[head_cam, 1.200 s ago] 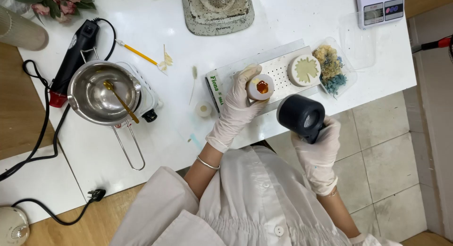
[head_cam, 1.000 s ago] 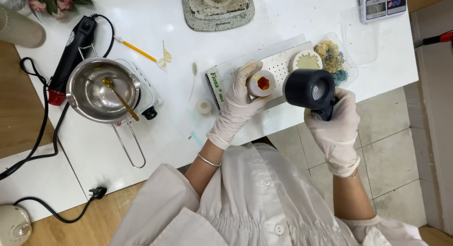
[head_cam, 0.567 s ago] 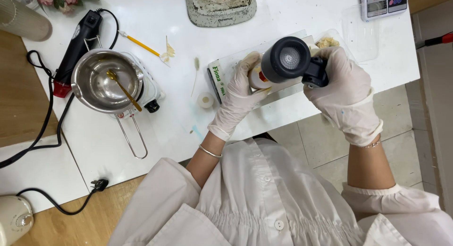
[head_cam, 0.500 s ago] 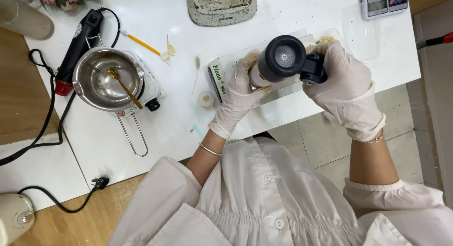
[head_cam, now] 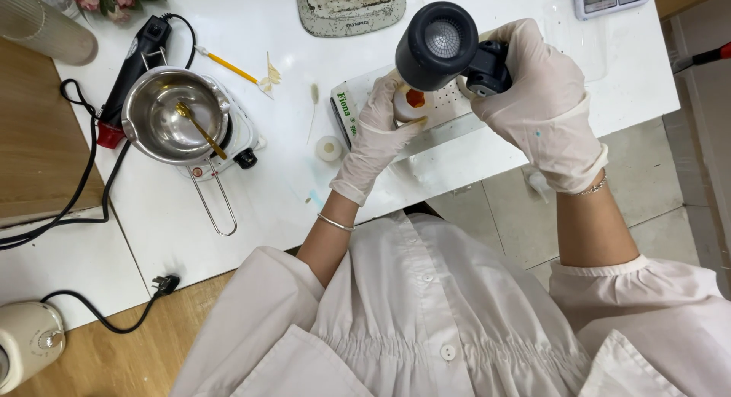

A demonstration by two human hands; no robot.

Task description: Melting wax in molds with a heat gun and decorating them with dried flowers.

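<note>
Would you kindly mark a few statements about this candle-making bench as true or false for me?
1. The right hand holds a black heat gun. True.
2. The left hand is bare. False: it wears a white glove.
3. The left hand's fingers grip a small round candle. True.
4. The metal pot is empty. False: a yellow-handled utensil lies in it.
5. The heat gun rests on the white table. False: it is held above it.
</note>
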